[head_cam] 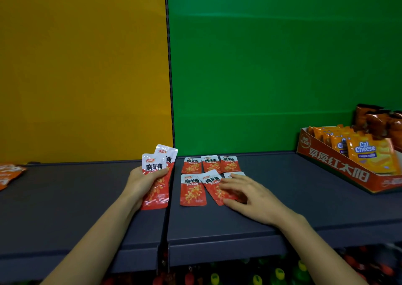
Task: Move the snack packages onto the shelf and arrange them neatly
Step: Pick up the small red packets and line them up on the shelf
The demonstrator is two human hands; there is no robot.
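Red and white snack packets lie flat on the dark grey shelf (282,197) in two rows. The back row (211,164) has three side by side. The front row has one straight packet (192,190), a tilted packet (214,184) and a third mostly hidden under my right hand (245,194). That hand lies flat with spread fingers on the tilted and hidden packets. My left hand (141,182) grips two more of the same packets (158,175), fanned upright, just left of the shelf divider.
An orange display box (339,165) of Cal Cheese packs stands at the right back of the shelf, with brown bags behind it. An orange packet (9,173) lies at the far left. Yellow and green back panels rise behind. Colourful goods show on the lower shelf.
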